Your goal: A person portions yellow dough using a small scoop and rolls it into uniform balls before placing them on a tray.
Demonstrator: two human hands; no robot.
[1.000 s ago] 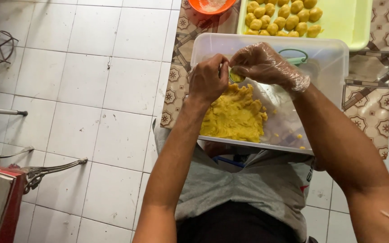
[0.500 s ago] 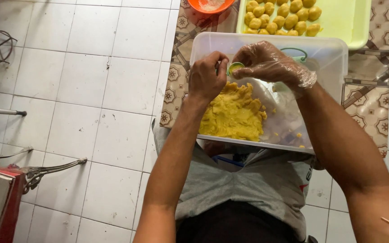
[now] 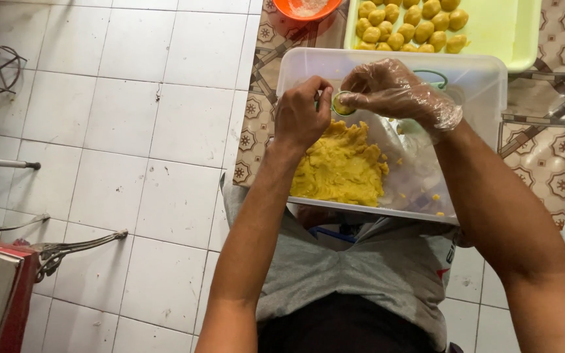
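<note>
Nearest the camera, a grey shirt (image 3: 361,268) and dark trousers are seen, with both forearms stretched forward from the lower edge of the view. A clear plastic tub (image 3: 485,85) is rested against the lap, and a mound of yellow dough (image 3: 341,167) is heaped in its near left part, with a few loose crumbs scattered to the right on the clear liner.

Above the dough, the two hands are brought together. The left hand (image 3: 302,114) is bare and is curled, its thumb and fingertips pinched against a small round green mould (image 3: 342,103) (only its rim and a yellow filling can be made out). The right hand (image 3: 397,91) is covered by a thin transparent glove and is closed around the same mould from the other side, so the mould is gripped between both hands, held clear over the far edge of the dough mound. A green ring-shaped object is partly seen behind the gloved hand, inside the tub.

Beyond the tub, a patterned mat (image 3: 263,72) is spread on the white tiled floor (image 3: 119,131). On it, a pale green tray (image 3: 511,33) is set, with rows of small yellow dough balls (image 3: 407,26) gathered in its left part. Just left of the tray, an orange bowl (image 3: 305,10) holding white powder is cut by the top edge.
</note>
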